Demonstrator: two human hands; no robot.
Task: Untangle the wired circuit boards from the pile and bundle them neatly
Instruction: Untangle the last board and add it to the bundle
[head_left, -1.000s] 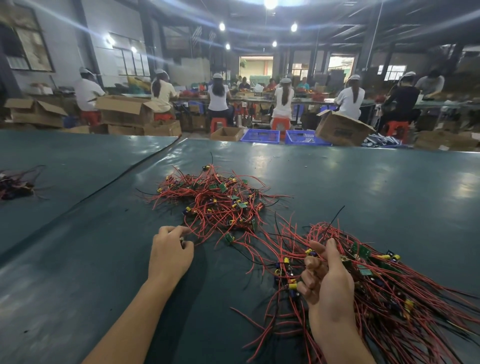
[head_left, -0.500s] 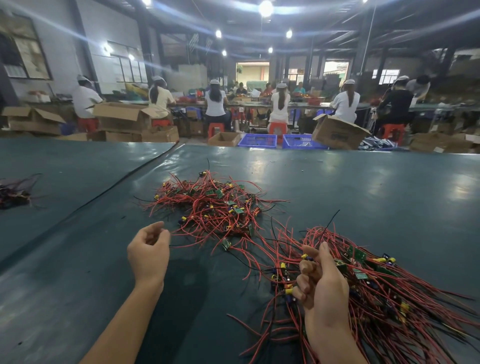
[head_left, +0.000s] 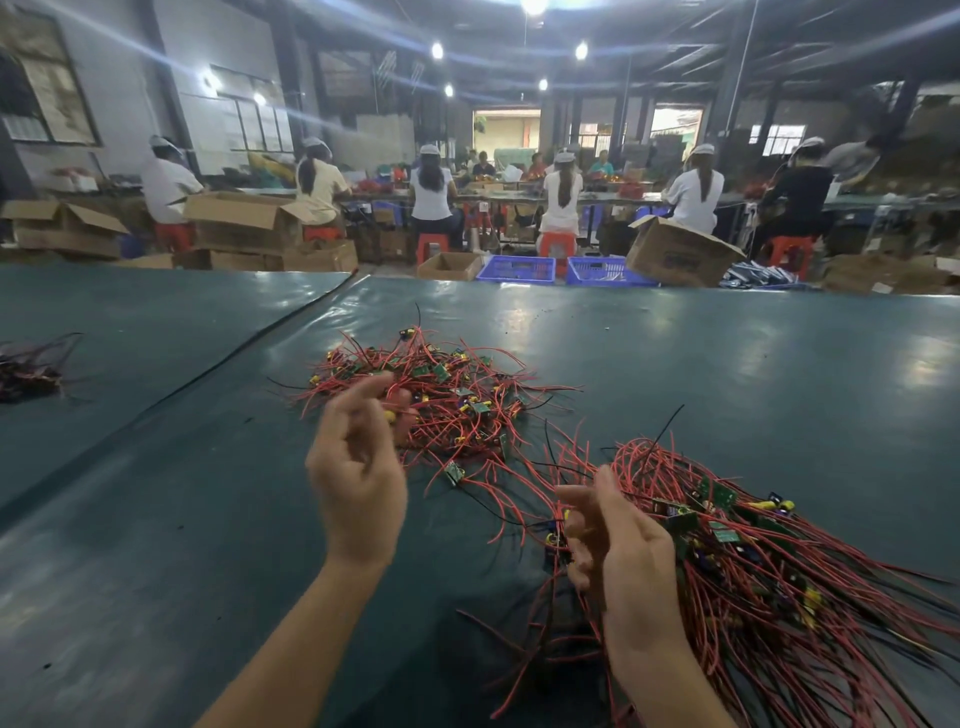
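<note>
The left hand (head_left: 358, 483) hangs blurred over the pile (head_left: 447, 400) on the counter (head_left: 727, 364), fingers half curled on what I cannot tell, while the right hand (head_left: 634, 561) grips the bundle (head_left: 737, 582) beside it; a hasty tug could drag snagged wires (head_left: 519, 480) and scatter both.

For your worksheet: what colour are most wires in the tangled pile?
The wires are mostly red, a few black; head view.

On the dark green worktop (head_left: 727, 364), a tangled pile of red-wired small green circuit boards (head_left: 457, 400) lies just beyond the left hand (head_left: 358, 467), which is raised and blurred, with its fingers loosely curled. The right hand (head_left: 623, 540) curls its fingers round the near end of a straighter spread of red-wired boards (head_left: 753, 561).
</note>
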